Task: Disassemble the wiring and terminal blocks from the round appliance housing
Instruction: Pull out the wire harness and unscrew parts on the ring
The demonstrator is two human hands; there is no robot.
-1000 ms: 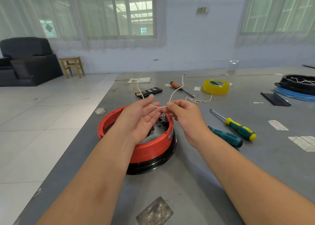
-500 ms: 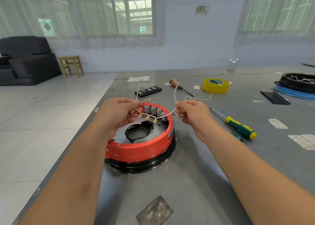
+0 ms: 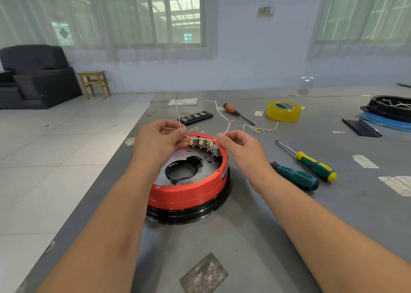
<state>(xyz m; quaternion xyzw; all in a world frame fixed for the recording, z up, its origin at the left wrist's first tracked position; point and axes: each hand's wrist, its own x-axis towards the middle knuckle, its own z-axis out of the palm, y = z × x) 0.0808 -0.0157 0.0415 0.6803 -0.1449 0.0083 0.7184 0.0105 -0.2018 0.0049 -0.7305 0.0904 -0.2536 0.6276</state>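
Step now: Both hands hold one thin white wire (image 3: 201,137) stretched over the far side of the round housing (image 3: 189,195). I think the person is pulling the wire's gold clips (image 3: 200,142) off the grey terminal blocks (image 3: 205,145).

Left hand (image 3: 159,141): Its fingers and thumb are curled and pinch the left end of the wire. A loose tail of wire goes up from this hand.

Right hand (image 3: 239,147): Its thumb and first finger pinch the right end of the wire. Another tail curls up and away behind it.

Where the housing is: It sits on the grey desk (image 3: 255,237), near the left edge, between the two arms. It has a red ring on top and a black ring below. Inside is a flat metal plate with a big hole lined in black.

Where the blocks are: They stand in a row inside the far rim of the housing. The clips hang right at the blocks. I cannot tell if they are stuck on or already free.

Next move: I think a soft, straight lift is needed, so the clips slip off and the thin wire does not snap. The blocks themselves look fixed to the plate, so a screwdriver may be needed after that.

Tools close by: A yellow and green screwdriver (image 3: 315,166) and a dark green screwdriver (image 3: 295,176) lie just right of the right arm. Another wire with gold clips (image 3: 261,129) lies farther back, near a yellow tape roll (image 3: 284,111).

Writing: A small label (image 3: 223,174) is on the red ring, too small to read. The tape roll has a printed top, also too blurry to read.
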